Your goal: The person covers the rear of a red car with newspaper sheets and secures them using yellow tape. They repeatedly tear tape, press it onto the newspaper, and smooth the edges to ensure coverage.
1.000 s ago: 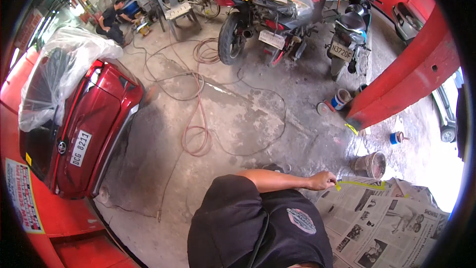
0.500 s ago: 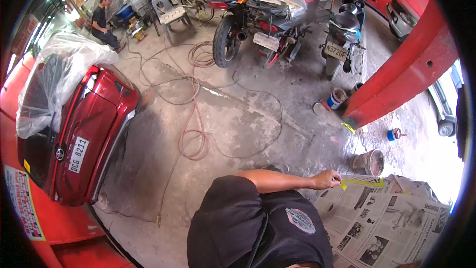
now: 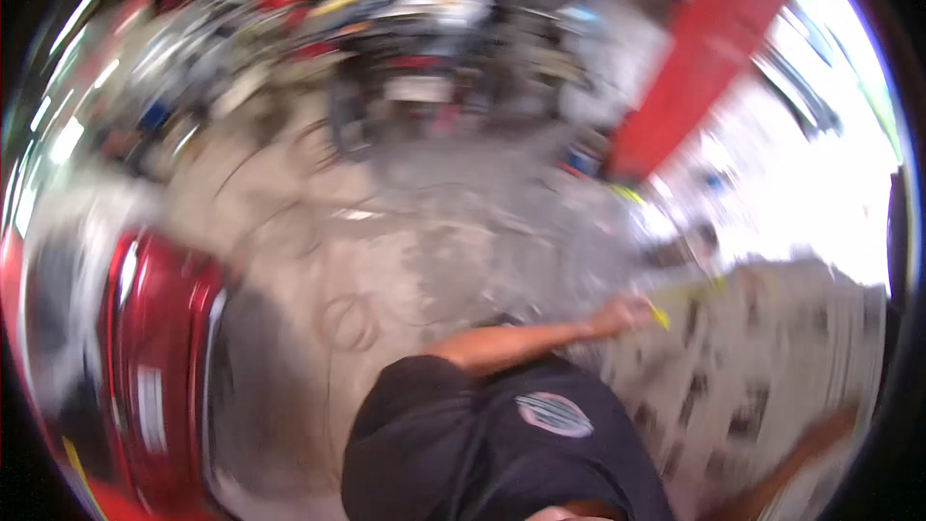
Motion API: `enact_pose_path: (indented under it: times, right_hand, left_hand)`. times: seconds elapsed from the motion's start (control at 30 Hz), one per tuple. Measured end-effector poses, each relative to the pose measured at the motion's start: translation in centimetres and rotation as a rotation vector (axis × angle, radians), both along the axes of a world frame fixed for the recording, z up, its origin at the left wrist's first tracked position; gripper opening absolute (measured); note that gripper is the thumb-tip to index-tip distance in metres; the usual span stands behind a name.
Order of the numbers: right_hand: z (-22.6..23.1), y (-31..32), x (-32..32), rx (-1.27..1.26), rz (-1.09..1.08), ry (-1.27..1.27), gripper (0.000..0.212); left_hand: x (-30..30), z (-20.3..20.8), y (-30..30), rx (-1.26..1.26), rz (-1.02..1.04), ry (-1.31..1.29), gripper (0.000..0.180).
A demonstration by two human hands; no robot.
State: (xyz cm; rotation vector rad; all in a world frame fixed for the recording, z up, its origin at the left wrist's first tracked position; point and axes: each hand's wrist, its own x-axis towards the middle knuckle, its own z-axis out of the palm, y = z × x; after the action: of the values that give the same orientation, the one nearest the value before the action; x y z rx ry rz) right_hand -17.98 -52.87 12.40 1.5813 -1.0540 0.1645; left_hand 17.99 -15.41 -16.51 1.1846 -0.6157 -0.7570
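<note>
One left hand (image 3: 620,315) pinches yellow tape (image 3: 660,316). The right hand (image 3: 831,427), apart, is blurred; grip indiscernible. Newspaper (image 3: 796,352) print is smeared.

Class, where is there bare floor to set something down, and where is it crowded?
Shadowed concrete floor is open between the glossy red car and the reddish looped hose. Grey floor shows between hose and the left hand with yellow tape. Blurred dark motorcycles crowd the far side; printed newspaper covers the right.
</note>
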Motion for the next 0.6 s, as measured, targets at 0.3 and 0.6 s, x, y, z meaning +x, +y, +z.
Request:
enact_pose_path:
  times: [0.3,0.6]
  right_hand:
    - [2.3,4.6,7.2,0.083,0.464,-0.324,0.04]
    - [1.6,4.8,6.2,0.131,0.374,-0.357,0.034]
  left_hand:
    - [-0.4,10.4,-6.0,-0.016,-0.283,-0.002,0.022]
    - [-2.8,18.2,-20.2,-0.502,-0.372,-0.55,0.049]
